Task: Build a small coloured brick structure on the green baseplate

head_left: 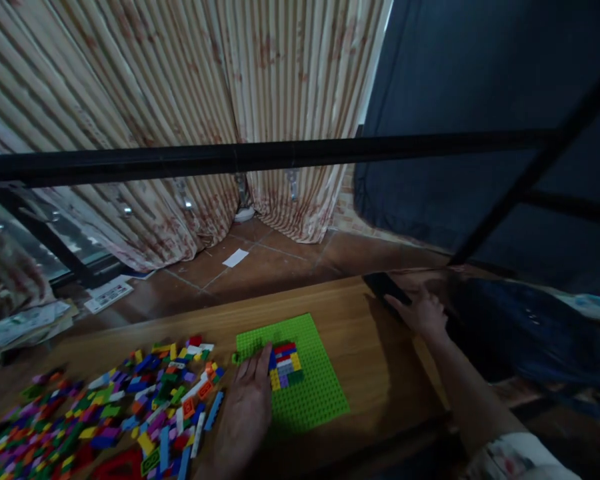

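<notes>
My left hand [247, 403] lies at the left edge of a green baseplate [323, 383], fingers stretched out and grasping nothing. Its fingertips are beside a small block of toy bricks [286, 364] in red, white, blue, yellow, grey and green, set on the plate; whether they touch it I cannot tell. Over at the table's right end is my right hand [425, 313], fingers apart. The thumb reaches over a dark flat object [384, 287], perhaps a phone, too dim to name surely. I see no grip around it.
Many loose toy bricks [165, 387] are spread over the left of the wooden table [360, 347]. A dark bag-like bundle [535, 327] sits at the right. Beyond the table runs a black metal bar [290, 155] before striped curtains [290, 80]. Papers [109, 295] lie on the tiled floor.
</notes>
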### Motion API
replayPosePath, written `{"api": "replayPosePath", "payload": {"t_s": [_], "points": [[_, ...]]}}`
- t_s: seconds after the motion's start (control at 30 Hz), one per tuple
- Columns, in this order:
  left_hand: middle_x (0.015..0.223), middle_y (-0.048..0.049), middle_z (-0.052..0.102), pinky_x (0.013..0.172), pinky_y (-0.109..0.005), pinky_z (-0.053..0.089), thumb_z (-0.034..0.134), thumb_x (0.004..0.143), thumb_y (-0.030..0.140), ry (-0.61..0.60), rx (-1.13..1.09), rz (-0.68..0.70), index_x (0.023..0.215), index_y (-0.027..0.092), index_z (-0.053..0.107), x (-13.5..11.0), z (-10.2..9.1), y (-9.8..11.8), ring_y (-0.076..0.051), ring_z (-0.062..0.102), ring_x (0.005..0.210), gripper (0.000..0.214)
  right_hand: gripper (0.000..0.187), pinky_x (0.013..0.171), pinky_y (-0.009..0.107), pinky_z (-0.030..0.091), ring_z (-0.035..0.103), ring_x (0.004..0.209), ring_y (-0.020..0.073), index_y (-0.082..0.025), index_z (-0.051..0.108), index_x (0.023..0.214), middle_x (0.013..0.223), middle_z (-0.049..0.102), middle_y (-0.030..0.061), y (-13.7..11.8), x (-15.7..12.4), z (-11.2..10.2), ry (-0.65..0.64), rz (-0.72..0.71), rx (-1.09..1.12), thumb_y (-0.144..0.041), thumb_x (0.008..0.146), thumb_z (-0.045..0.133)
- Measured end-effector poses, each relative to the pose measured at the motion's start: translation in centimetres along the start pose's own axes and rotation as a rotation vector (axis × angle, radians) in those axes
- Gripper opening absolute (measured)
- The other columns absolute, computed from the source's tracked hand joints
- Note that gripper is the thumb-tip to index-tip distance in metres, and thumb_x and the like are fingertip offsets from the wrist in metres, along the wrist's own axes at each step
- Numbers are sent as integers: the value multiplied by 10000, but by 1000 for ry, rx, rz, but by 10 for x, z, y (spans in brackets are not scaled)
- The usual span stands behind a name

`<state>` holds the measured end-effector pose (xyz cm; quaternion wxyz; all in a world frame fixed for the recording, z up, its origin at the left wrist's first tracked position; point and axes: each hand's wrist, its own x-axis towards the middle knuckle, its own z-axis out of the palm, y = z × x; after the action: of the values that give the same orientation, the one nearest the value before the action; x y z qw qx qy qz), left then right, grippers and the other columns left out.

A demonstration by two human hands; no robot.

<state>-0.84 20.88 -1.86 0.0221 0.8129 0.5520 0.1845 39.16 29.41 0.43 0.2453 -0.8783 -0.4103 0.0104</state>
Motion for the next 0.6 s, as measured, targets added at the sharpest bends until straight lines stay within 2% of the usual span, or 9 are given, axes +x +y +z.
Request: {"api": "replayPosePath", "payload": {"t_s": [0.23, 0.43, 0.53, 0.6], "points": [[1220, -82, 642, 951, -370, 506, 348, 818, 28, 52, 40, 41, 1390, 170, 421, 0, 10, -11, -198, 606, 1111, 594, 992, 980, 596, 342, 383, 1306, 426, -106, 283, 1434, 1354, 457, 264, -8, 8, 16, -176, 3, -18, -635, 672, 635], [1251, -79, 629, 960, -371, 493, 354, 835, 47, 72, 61, 69, 1401, 178, 414, -1, 14, -16, -201, 591, 1135, 584, 997, 953, 557, 377, 377, 1309, 419, -111, 224, 1459, 1398, 423, 258, 0, 10, 13, -143, -11, -24, -570, 682, 648], [1230, -77, 644, 948, -370, 496, 345, 839, 54, 56, 71, 67, 1378, 170, 450, 0, 13, -16, -202, 605, 1111, 561, 930, 941, 547, 383, 398, 1290, 414, -143, 263, 1441, 1402, 434, 227, 4, 2, 4, -135, -17, -81, -548, 694, 644], [1213, -87, 652, 938, -364, 497, 337, 838, 52, 56, 79, 72, 1361, 141, 469, 0, 12, -16, -202, 611, 1094, 547, 906, 930, 538, 386, 441, 1249, 409, -141, 272, 1434, 1344, 493, 222, 7, -9, -5, -144, -20, -138, -531, 705, 641]]}}
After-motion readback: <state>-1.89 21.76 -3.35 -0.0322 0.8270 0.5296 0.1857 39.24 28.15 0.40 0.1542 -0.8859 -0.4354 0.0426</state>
